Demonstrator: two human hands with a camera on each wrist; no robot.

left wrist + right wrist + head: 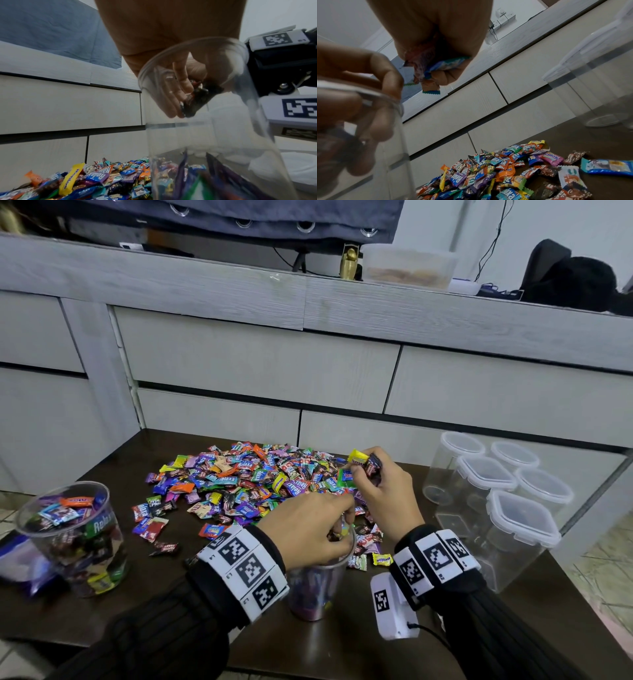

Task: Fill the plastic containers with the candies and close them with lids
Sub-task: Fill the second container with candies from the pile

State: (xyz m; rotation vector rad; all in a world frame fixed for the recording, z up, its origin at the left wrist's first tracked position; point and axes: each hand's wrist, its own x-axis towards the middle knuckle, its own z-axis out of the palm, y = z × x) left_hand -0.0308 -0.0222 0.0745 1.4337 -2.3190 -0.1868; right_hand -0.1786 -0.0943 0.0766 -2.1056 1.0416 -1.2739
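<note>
Inspecting head view: left hand [310, 527] sits over the mouth of a clear open container [317, 587] at the near edge of the dark table [113, 467], fingers curled down into it around dark-wrapped candies.
Right hand, head view: right hand [383, 491] is raised over the near right part of the candy pile [246, 481], fingers closed on a bunch of wrapped candies.
Filled container: a second clear container [73, 537], full and lidless, stands at the near left.
Lidded containers: five empty ones [496, 491] with white lids are grouped at the right.
Left wrist view: fingers [180, 86] seen through the container wall [223, 121], curled on dark candies [199, 100] just inside the rim; some candies lie at the bottom.
Right wrist view: right hand [440, 44] is clenched on several wrappers [433, 70], ends sticking out below; pile [505, 174] lies beneath.
</note>
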